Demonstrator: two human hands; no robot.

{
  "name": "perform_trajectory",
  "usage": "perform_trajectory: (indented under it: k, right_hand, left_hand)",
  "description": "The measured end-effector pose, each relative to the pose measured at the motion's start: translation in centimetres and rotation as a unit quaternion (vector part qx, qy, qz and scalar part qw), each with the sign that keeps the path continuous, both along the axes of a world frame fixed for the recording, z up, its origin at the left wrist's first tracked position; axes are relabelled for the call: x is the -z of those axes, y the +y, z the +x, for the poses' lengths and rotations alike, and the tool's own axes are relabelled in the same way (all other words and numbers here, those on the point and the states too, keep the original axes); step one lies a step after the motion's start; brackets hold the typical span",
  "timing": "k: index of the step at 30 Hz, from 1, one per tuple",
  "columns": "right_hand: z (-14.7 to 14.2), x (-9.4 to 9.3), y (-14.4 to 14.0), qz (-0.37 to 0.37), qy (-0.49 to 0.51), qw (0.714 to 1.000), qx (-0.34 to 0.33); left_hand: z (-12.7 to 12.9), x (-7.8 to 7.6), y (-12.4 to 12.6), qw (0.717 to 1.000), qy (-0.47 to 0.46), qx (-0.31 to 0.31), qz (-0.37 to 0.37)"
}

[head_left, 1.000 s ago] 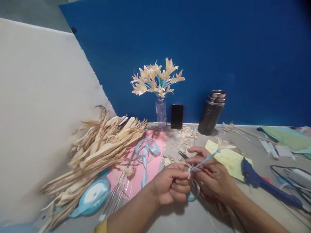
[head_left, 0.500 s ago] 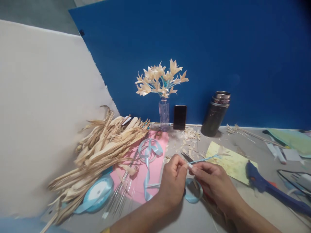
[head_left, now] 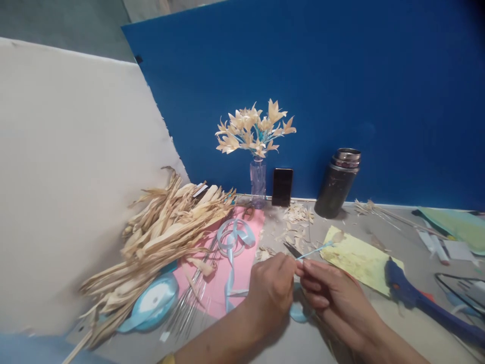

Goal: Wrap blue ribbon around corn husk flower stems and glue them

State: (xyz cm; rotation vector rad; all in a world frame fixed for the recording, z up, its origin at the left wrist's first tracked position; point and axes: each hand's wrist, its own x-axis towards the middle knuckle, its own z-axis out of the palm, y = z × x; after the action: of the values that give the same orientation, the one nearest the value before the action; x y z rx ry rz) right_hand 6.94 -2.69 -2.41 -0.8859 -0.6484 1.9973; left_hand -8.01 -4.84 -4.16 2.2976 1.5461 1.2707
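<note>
One bare left hand [head_left: 273,288], pinched on the near end of a thin pale-blue wrapped stem [head_left: 315,250]; bare right hand [head_left: 339,301] curled close beside it, fingertips at the same end, contents of that grip hidden, so cannot tell whether closed on anything. Stem slanting up and away to the right, blurred pale tip over the yellow paper sheet [head_left: 367,263]. Best to keep the left pinch small and steady, roll with fingertips rather than wrists, hold any winding snug, and spare the fragile-looking tip.

Just beyond the fingertips, a dark pointed blade [head_left: 291,249] on the grey tabletop [head_left: 295,349]: mind the knuckles. Beneath the hands, a partly hidden light-blue ribbon roll [head_left: 298,309], liable to snag. To the right, a dark-blue glue gun [head_left: 403,287], near enough for an elbow knock. Leftward, a pink sheet [head_left: 242,270] under looped light-blue ribbon [head_left: 248,235], then a heap of dried tan husks [head_left: 162,245]. Farther back, cream shavings [head_left: 298,214], a clear vase [head_left: 258,187] of cream flowers [head_left: 246,121], a black phone [head_left: 282,187], a dark metal flask [head_left: 336,187].
</note>
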Motion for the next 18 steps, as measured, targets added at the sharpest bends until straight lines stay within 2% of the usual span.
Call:
perform_trajectory:
  k: [2,3,4,5,6,7,8,10,11,12,13,15,18]
  right_hand:
    - [0.5,-0.2,0.0,0.041,-0.037,0.998,0.011]
    - [0.9,-0.3,0.1,0.090,-0.079,0.993,0.025]
    - [1.2,-0.3,0.2,0.161,-0.137,0.977,0.042]
    - [1.5,-0.2,0.3,0.254,-0.206,0.943,0.061]
    - [1.8,-0.1,0.5,0.361,-0.273,0.888,0.079]
    - [2.0,0.1,0.7,0.466,-0.332,0.815,0.090]
    - [2.1,0.3,0.9,0.557,-0.379,0.733,0.095]
    - [2.1,0.8,1.1,0.666,-0.454,0.585,0.090]
    - [2.1,0.9,1.2,0.686,-0.488,0.532,0.086]
    - [2.0,1.1,1.2,0.692,-0.522,0.493,0.083]
    - [1.9,1.1,1.2,0.691,-0.548,0.465,0.082]
    - [1.9,1.1,1.1,0.691,-0.573,0.434,0.079]
    - [2.1,0.8,1.2,0.697,-0.575,0.425,0.062]
  left_hand:
    - [0.0,-0.2,0.4,0.984,-0.136,-0.013,-0.117]
    - [-0.1,-0.3,0.7,0.956,-0.223,-0.014,-0.190]
    - [-0.1,-0.4,1.0,0.914,-0.310,-0.007,-0.263]
    - [-0.2,-0.5,1.2,0.861,-0.388,0.007,-0.328]
    - [-0.3,-0.6,1.5,0.807,-0.450,0.025,-0.381]
    - [-0.4,-0.7,1.6,0.759,-0.494,0.043,-0.422]
    - [-0.4,-0.8,1.7,0.723,-0.521,0.060,-0.449]
    - [-0.5,-1.0,1.8,0.688,-0.544,0.082,-0.474]
    - [-0.5,-1.0,1.7,0.684,-0.543,0.086,-0.480]
    - [-0.4,-1.1,1.6,0.691,-0.534,0.083,-0.480]
    - [-0.3,-1.2,1.5,0.709,-0.517,0.077,-0.473]
    - [-0.1,-1.3,1.2,0.777,-0.458,0.061,-0.427]
    - [0.1,-1.5,0.5,0.893,-0.318,0.042,-0.315]
